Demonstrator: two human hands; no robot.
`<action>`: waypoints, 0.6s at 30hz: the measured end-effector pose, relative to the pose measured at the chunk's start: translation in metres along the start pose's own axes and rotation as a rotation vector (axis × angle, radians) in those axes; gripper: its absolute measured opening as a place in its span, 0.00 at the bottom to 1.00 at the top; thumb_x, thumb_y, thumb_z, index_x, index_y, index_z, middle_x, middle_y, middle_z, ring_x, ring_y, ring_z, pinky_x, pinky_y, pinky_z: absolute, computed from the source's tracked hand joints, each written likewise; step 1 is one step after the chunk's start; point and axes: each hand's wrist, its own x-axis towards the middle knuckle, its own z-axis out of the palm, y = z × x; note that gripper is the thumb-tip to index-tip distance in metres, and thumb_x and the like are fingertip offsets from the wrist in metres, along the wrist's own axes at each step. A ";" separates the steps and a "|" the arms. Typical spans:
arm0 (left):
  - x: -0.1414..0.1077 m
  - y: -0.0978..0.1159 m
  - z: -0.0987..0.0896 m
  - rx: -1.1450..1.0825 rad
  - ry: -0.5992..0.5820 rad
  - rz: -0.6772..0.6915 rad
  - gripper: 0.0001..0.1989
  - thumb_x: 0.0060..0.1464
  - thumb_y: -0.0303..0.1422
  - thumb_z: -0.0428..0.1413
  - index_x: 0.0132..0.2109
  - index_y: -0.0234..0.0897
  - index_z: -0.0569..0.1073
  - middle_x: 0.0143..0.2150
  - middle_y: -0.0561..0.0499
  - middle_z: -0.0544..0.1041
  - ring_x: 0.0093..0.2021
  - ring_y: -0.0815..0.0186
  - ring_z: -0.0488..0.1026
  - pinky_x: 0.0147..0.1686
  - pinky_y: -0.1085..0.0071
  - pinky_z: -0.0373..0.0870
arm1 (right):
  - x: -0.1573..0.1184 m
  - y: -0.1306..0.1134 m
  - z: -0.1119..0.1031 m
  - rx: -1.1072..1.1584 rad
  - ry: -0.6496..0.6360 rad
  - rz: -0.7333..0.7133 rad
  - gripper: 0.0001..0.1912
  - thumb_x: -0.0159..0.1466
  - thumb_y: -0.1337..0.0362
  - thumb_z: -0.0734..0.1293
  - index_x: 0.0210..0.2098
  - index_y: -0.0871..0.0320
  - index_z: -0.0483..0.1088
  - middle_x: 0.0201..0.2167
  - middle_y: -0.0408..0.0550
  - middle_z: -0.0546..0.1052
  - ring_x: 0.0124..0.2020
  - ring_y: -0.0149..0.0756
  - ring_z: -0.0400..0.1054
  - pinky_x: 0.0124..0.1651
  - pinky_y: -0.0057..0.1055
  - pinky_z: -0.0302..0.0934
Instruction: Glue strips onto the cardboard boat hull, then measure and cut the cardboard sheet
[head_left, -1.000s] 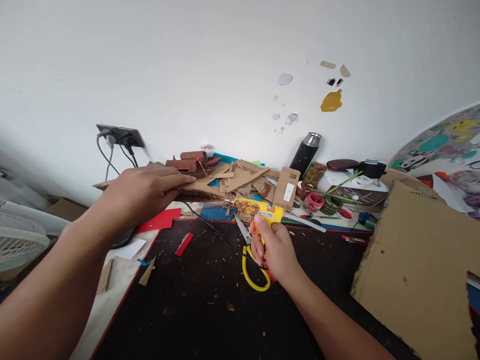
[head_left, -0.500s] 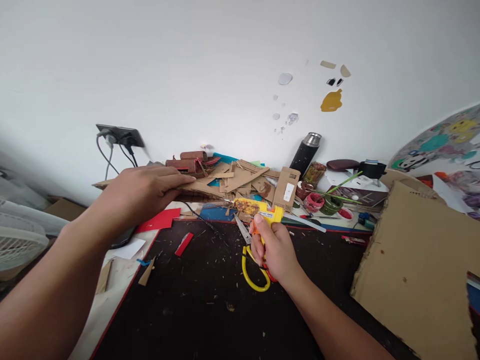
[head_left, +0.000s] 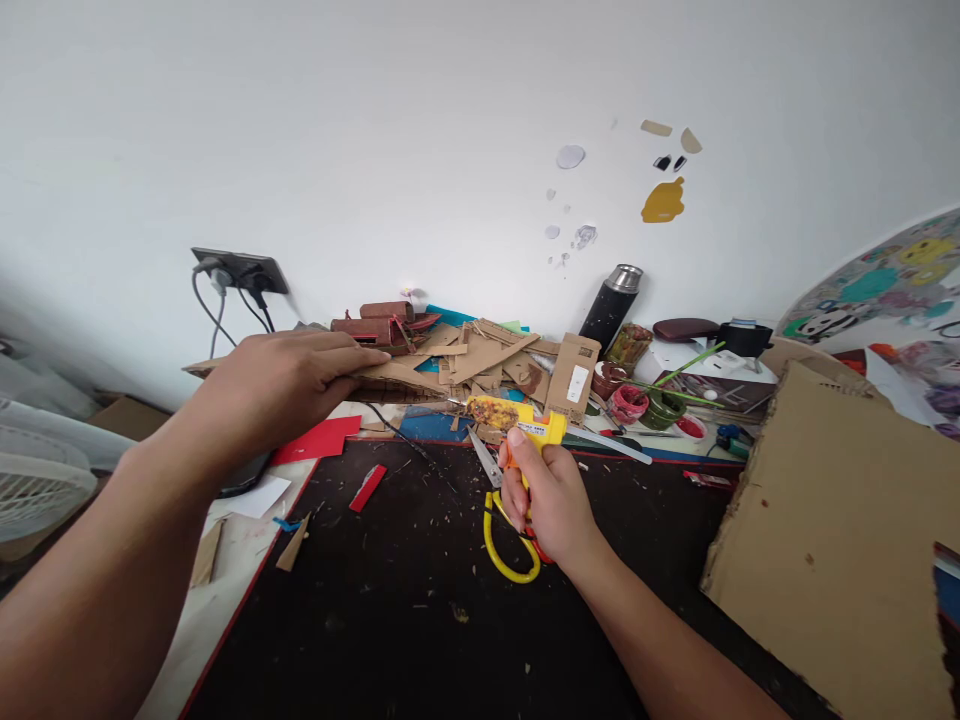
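Observation:
My right hand [head_left: 551, 495] is wrapped round the handle of a yellow hot glue gun [head_left: 544, 428], its body smeared with brownish stains. A whitish glue stick [head_left: 611, 443] pokes out of its back end. The gun's nozzle points left, at or very near the edge of a cardboard piece [head_left: 409, 378]. My left hand [head_left: 289, 385] grips that cardboard, fingers flat on top and thumb beneath; the hand hides much of it. Below the gun, yellow-handled scissors [head_left: 491, 540] lie on the black mat, partly covered by my right hand.
Cardboard scraps [head_left: 487, 355] pile up along the wall. A black flask [head_left: 611, 305] leans behind paint jars [head_left: 630, 403]. At right stands a large cardboard sheet [head_left: 825, 540]. A red strip [head_left: 368, 488] lies on the mat [head_left: 375, 620]; a white fan [head_left: 45, 470] is at left.

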 end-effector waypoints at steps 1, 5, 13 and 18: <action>0.000 0.001 -0.001 -0.006 -0.005 -0.007 0.23 0.72 0.41 0.46 0.57 0.50 0.84 0.56 0.51 0.86 0.52 0.56 0.83 0.50 0.59 0.79 | 0.000 0.000 0.000 -0.002 0.000 0.000 0.33 0.62 0.31 0.72 0.27 0.56 0.69 0.09 0.32 0.60 0.08 0.25 0.55 0.15 0.23 0.51; 0.001 0.003 -0.003 -0.016 -0.036 -0.017 0.25 0.71 0.42 0.44 0.58 0.49 0.84 0.56 0.48 0.86 0.52 0.53 0.84 0.49 0.56 0.80 | 0.000 0.001 0.000 -0.019 0.000 -0.004 0.33 0.63 0.31 0.71 0.27 0.56 0.69 0.09 0.32 0.60 0.08 0.26 0.55 0.15 0.24 0.50; 0.001 0.002 -0.003 -0.020 -0.030 -0.023 0.24 0.72 0.42 0.45 0.58 0.48 0.84 0.58 0.48 0.85 0.52 0.52 0.84 0.49 0.55 0.79 | 0.001 0.002 -0.001 -0.009 0.001 -0.001 0.33 0.62 0.31 0.71 0.27 0.56 0.69 0.09 0.32 0.60 0.08 0.25 0.55 0.15 0.23 0.51; -0.003 -0.005 0.002 -0.012 -0.033 -0.063 0.21 0.72 0.41 0.48 0.60 0.51 0.82 0.59 0.51 0.85 0.55 0.53 0.83 0.51 0.56 0.78 | 0.002 0.002 -0.002 -0.032 -0.003 0.011 0.32 0.63 0.31 0.70 0.28 0.55 0.68 0.09 0.32 0.60 0.09 0.26 0.55 0.16 0.24 0.50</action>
